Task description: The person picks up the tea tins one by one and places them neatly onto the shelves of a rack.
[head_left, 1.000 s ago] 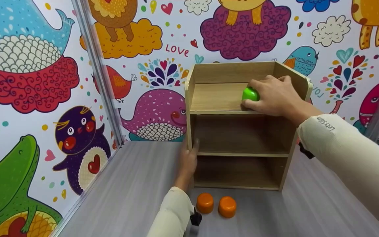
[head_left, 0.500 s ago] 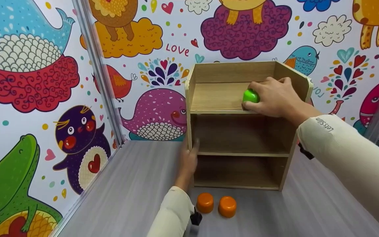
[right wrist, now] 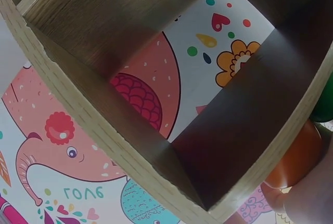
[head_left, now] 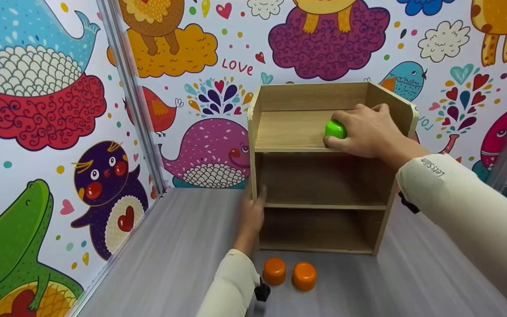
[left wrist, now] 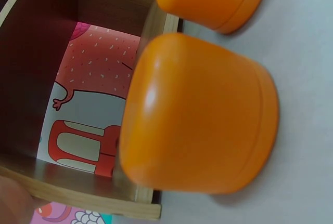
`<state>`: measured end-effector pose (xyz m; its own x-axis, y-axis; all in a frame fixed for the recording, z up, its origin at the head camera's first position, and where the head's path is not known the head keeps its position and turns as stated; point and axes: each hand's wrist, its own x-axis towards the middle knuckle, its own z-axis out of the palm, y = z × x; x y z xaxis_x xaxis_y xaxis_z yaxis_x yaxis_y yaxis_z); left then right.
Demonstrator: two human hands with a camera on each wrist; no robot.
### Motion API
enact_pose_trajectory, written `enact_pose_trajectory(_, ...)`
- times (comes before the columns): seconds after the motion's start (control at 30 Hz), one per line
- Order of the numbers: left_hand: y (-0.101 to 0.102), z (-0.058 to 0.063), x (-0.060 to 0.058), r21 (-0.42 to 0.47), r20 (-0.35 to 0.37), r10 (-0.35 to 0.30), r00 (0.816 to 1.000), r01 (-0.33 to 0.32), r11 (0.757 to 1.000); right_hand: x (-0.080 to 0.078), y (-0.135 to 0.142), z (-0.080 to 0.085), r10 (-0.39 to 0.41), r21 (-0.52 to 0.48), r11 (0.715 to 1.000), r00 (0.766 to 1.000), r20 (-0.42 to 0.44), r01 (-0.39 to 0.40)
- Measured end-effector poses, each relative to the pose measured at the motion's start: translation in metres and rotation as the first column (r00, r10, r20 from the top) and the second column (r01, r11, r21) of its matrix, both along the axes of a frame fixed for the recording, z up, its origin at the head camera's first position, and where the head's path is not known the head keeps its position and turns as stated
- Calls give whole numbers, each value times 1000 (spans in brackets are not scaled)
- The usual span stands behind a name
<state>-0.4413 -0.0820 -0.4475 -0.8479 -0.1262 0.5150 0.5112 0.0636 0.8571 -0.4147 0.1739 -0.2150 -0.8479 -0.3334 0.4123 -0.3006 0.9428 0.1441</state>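
Note:
My right hand [head_left: 365,130] curls over the front of the top tier of a wooden shelf unit [head_left: 324,206]. Its thumb and index finger pinch a glossy green cup-like piece [head_left: 335,129] with a rounded top. In the right wrist view, an orange rounded piece [right wrist: 297,156] sits under this hand, beside the green one; the head view hides it. Thumb in front, my left hand [head_left: 251,218] grips the unit's left side panel. Two orange upside-down cup-like pieces [head_left: 274,271] [head_left: 304,277] stand on the grey tabletop, right of the left forearm.
The unit has an open top tier and two compartments [head_left: 319,229] below, at the back of the grey tabletop [head_left: 170,264]. Behind and left stand walls with cartoon prints [head_left: 244,39], joined by a metal corner post [head_left: 132,97].
Almost nothing differs. The right hand and the green piece have shifted very slightly; the left hand, the unit and the two orange pieces on the tabletop stay put.

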Motion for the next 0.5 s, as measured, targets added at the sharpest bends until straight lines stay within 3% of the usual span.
enact_pose_trajectory(0.07, 0, 3, 4, 7, 8, 0, 1000, 0, 1000, 0, 0, 0, 0, 2, 1000, 1000, -1, 0)
enact_pose_trajectory(0.27, -1, 27, 32, -9, 66, -15, 998, 16, 1000, -1, 1, -1, 7, -3, 1000, 1000, 8, -7)
enact_pose_trajectory(0.5, -1, 26, 30, -17, 27, 1, 1000, -1, 1000, -1, 2, 0, 15, -21, 1000, 1000, 5, -15)
